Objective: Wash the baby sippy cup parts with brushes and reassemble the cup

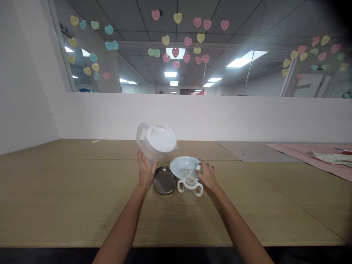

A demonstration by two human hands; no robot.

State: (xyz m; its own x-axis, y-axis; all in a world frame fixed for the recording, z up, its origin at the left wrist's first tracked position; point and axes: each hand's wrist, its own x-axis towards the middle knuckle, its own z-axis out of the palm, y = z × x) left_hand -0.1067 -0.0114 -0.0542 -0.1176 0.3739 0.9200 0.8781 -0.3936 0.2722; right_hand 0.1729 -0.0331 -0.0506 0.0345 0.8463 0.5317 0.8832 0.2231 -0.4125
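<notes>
Left hand (145,171) clasps lidded pitcher (159,141) low, tilted near metal pan (164,182), likely to support its weight. Right hand (207,176) pinches small white piece (199,168), identity unclear, by bowl (175,161), behind two-handled bottle (189,193).

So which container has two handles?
Transparent bottle with white handles either side; the translucent white lidded pitcher shows one, the pale-blue round bowl and round grey metal pan none.

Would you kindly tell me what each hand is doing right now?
Left hand: holding the lidded pitcher, tilted.
Right hand: fingers closed on a small white piece; exactly what is unclear.
</notes>
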